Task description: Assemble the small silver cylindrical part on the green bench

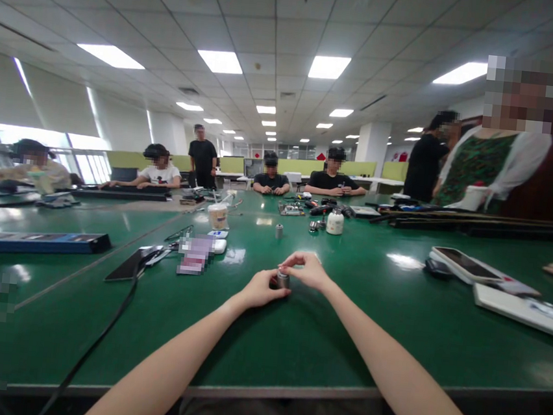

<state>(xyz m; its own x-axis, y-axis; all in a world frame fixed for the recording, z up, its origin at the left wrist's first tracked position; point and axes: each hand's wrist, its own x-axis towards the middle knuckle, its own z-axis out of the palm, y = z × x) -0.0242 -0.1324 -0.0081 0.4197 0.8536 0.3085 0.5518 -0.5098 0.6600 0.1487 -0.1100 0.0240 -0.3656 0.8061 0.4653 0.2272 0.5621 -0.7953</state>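
Observation:
A small silver-grey metal cylinder [284,281] stands upright on the green table in front of me. My left hand [263,288] is wrapped round its side, thumb across the near face. Over its top, the fingertips of my right hand [305,270] are closed in a pinch on the upper end. Whatever small part may lie between those fingertips is too small to make out. Farther forward on the table is a second small metal cylinder [279,231], touched by neither hand.
A white jar [335,221] and a lidded cup [217,215] stand ahead. To the left lie a dark tablet [126,267] and a black cable [107,329]. Phones and a white flat case [524,308] are at right. Several people sit or stand around the green table [341,351].

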